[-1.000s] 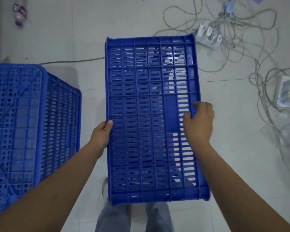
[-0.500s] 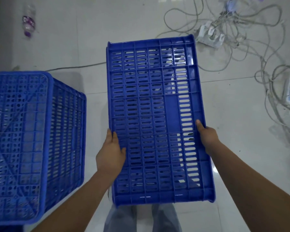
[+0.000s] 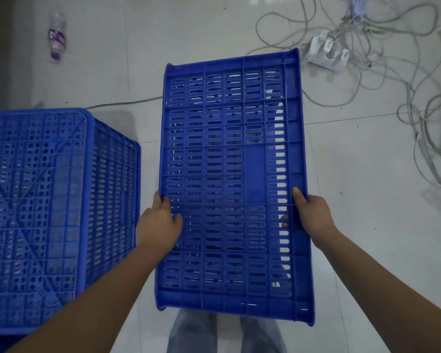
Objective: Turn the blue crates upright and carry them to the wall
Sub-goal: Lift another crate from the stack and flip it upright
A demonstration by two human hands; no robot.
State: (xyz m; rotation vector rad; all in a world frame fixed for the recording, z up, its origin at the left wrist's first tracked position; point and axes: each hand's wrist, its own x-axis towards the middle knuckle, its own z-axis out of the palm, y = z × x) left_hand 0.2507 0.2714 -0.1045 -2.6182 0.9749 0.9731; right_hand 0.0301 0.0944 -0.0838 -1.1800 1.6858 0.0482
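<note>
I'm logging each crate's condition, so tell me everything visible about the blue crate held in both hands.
The held crate is bright blue, hard-looking plastic, rectangular, with a slotted wall facing the camera, ribbed into a grid with one solid panel right of centre. It is off the floor, its long axis running away from the person. The left hand grips its left edge and the right hand its right edge, fingertips showing through the slots. No damage shows.
</note>
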